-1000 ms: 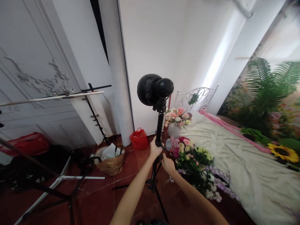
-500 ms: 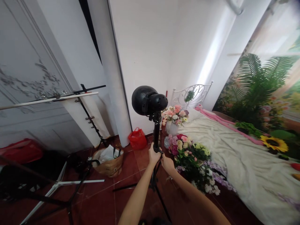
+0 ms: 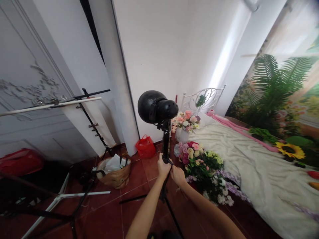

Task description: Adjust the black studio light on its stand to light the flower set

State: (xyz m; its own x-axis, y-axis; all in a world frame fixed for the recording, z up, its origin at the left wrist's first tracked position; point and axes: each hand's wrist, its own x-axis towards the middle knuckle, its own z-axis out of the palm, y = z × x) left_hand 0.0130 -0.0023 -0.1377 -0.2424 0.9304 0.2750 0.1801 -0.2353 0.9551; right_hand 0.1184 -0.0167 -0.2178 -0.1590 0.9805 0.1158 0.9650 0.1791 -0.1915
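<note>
A black studio light [image 3: 157, 108] with a round reflector sits on top of a black stand [image 3: 166, 142]. My left hand [image 3: 163, 166] is wrapped round the stand's pole, just below a collar. On the right side of that collar, my right hand [image 3: 177, 175] has its fingers closed on a small black knob [image 3: 170, 162], which they partly hide. The stand's thin legs [image 3: 171, 212] spread over the red tiled floor [image 3: 134, 205].
Artificial flowers [image 3: 199, 159] lie right of the stand, beside a bed [image 3: 249, 172] with a cream blanket. A red bag [image 3: 146, 147] and a woven basket [image 3: 116, 174] are at the left. Further left are a white-legged stand [image 3: 58, 198] and a clamp-fitted black stand [image 3: 92, 126].
The light head has shifted very slightly left in view, along with a small shift of the whole scene. Both hands keep their places on the stand.
</note>
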